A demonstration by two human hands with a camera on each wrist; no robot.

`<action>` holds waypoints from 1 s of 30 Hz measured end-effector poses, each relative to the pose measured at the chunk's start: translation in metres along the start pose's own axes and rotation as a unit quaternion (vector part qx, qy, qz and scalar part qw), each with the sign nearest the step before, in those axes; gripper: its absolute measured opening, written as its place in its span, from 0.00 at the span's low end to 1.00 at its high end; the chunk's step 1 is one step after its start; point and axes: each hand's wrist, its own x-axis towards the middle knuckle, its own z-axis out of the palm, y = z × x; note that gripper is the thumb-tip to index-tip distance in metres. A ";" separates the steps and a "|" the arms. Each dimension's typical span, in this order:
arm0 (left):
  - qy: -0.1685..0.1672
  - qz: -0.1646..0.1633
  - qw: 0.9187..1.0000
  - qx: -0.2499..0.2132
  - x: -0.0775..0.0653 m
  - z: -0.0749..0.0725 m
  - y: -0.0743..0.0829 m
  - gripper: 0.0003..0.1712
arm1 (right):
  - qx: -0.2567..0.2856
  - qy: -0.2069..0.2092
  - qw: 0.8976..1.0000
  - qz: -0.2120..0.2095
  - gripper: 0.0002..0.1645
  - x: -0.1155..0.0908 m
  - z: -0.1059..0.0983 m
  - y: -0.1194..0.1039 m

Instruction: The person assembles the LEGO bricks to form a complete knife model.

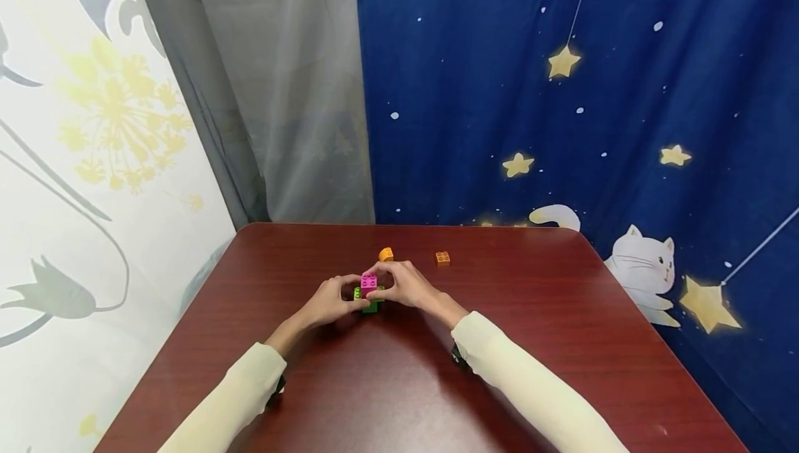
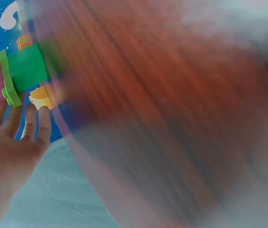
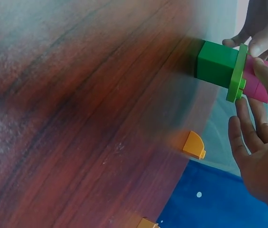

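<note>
Both hands meet around a small stack of toy building bricks near the far middle of the table. At its bottom is a dark green brick (image 3: 217, 62). A thin light green plate (image 3: 238, 76), wider than the brick, lies over that, with a studded pink brick (image 1: 369, 281) on top. My left hand (image 1: 331, 298) holds the stack from the left, thumb in front and fingers behind, at the plate's level. From the other side my right hand (image 1: 406, 285) pinches the pink brick between thumb and index finger, its other fingers spread in the right wrist view.
Behind the stack sits a yellow-orange brick with a rounded side (image 1: 385, 254). An orange square studded brick (image 1: 442, 259) lies farther right. The dark red wooden table (image 1: 530, 286) ends at a blue star-patterned curtain (image 1: 449, 127) and a grey one (image 1: 299, 92).
</note>
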 end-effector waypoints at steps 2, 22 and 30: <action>0.001 -0.009 1.000 -0.010 -0.003 0.000 0.002 0.32 | 0.001 0.002 1.000 -0.003 0.25 -0.001 0.001 0.001; 0.057 0.067 0.995 -0.039 0.006 -0.003 0.007 0.18 | -0.009 0.033 0.999 -0.034 0.39 -0.002 0.013 0.009; 0.059 0.057 0.997 -0.019 0.007 -0.005 0.008 0.22 | 0.011 0.018 0.999 -0.041 0.40 -0.007 0.009 0.008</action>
